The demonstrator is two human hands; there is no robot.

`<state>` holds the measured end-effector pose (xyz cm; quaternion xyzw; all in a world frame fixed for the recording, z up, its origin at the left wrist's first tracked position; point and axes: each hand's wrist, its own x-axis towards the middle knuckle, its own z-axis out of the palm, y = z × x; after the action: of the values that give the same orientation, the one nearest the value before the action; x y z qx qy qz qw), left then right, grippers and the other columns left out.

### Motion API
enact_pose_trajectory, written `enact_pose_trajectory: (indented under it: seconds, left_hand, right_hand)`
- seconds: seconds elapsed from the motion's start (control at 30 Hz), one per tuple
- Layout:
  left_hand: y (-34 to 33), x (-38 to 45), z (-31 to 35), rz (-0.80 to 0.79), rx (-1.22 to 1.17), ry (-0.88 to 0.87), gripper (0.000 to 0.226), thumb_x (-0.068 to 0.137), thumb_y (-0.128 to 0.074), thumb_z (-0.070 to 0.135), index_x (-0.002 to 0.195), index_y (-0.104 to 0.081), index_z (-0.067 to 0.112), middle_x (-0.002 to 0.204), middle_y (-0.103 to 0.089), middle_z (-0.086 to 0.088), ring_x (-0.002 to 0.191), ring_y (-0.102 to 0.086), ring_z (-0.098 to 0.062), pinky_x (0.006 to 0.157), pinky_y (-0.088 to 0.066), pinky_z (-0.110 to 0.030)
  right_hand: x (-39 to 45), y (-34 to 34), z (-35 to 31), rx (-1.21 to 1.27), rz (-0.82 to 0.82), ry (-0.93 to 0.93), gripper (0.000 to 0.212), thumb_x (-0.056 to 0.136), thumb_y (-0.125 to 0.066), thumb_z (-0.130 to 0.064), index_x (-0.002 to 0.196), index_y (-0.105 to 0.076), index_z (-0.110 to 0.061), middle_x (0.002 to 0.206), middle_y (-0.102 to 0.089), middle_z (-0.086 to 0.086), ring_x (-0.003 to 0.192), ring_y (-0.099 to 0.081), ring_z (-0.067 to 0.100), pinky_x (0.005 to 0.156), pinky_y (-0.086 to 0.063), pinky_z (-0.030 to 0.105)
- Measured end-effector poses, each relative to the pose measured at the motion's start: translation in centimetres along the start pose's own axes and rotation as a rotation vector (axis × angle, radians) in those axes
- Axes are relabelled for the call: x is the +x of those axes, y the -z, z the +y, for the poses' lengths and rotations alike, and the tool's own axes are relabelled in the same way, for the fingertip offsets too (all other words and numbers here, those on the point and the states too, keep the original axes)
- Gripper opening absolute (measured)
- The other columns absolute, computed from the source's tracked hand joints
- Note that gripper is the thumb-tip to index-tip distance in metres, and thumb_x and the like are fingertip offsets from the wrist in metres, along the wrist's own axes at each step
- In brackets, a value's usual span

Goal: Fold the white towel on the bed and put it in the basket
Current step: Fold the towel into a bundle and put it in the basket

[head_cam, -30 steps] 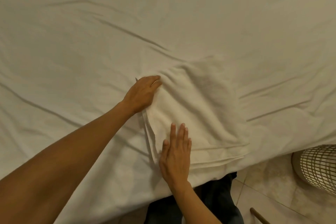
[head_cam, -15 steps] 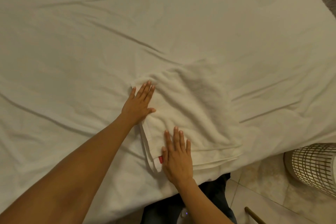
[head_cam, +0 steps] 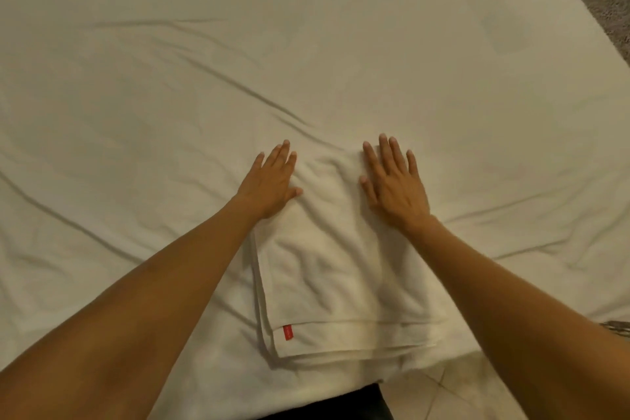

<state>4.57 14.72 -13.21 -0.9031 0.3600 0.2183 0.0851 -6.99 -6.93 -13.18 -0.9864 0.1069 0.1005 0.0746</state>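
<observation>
Near the front edge of the bed (head_cam: 170,61), the white towel (head_cam: 341,276) lies folded into a layered rectangle, a small red tag (head_cam: 288,332) at its near left corner. Both hands rest flat with fingers spread on its far corners: left hand (head_cam: 271,182), right hand (head_cam: 395,182). Smoothing appears underway; next likely comes another fold or lifting it. No basket is in view.

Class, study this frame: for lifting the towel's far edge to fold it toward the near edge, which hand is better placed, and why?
Right, probably. The right hand lies flat on the towel with fingertips at its far edge. The left hand sits on the left edge, fingers partly on the sheet.
</observation>
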Motion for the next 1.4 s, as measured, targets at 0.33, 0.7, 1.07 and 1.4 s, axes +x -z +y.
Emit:
enact_pose_trajectory:
  seconds: [0.33,0.7,1.07,1.4]
  left_hand:
    - [-3.0,3.3,2.2,-0.070,-0.089,0.061,0.069,0.100,-0.021,0.044,0.149,0.008,0.006,0.159,0.006,-0.012,0.147,0.002,-0.023,0.119,-0.003,-0.042]
    - [-1.6,3.8,1.9,0.026,-0.099,0.073,0.072,0.086,-0.052,0.056,0.134,-0.036,0.005,0.130,-0.047,-0.013,0.118,-0.045,-0.029,0.107,-0.026,-0.037]
    - [1.3,0.3,2.8,-0.001,-0.025,0.012,0.057,0.075,-0.066,0.050,0.113,-0.049,0.010,0.114,-0.052,-0.008,0.100,-0.051,-0.025,0.085,-0.037,-0.032]
    - [2.5,-8.2,5.7,-0.134,-0.030,-0.008,0.068,0.086,-0.057,0.038,0.140,-0.026,0.012,0.119,-0.059,-0.014,0.106,-0.059,-0.032,0.087,-0.046,-0.037]
  right_hand:
    - [4.6,-4.2,2.8,-0.184,-0.179,0.177,0.066,0.091,0.003,-0.048,0.150,-0.001,-0.020,0.159,-0.008,0.006,0.147,-0.002,0.021,0.116,0.007,0.046]
    - [5.2,-3.7,3.4,-0.151,-0.144,0.246,0.065,0.090,-0.010,-0.049,0.142,-0.029,-0.014,0.126,-0.048,0.011,0.117,-0.044,0.031,0.111,-0.015,0.048]
    - [4.5,2.8,4.3,-0.238,-0.345,0.292,0.068,0.071,-0.068,-0.057,0.122,-0.047,-0.017,0.120,-0.050,0.005,0.113,-0.045,0.025,0.096,-0.035,0.034]
    - [-4.8,5.2,4.1,-0.199,-0.280,0.234,0.063,0.074,-0.067,-0.041,0.124,-0.036,-0.019,0.107,-0.064,0.002,0.095,-0.057,0.027,0.084,-0.040,0.034]
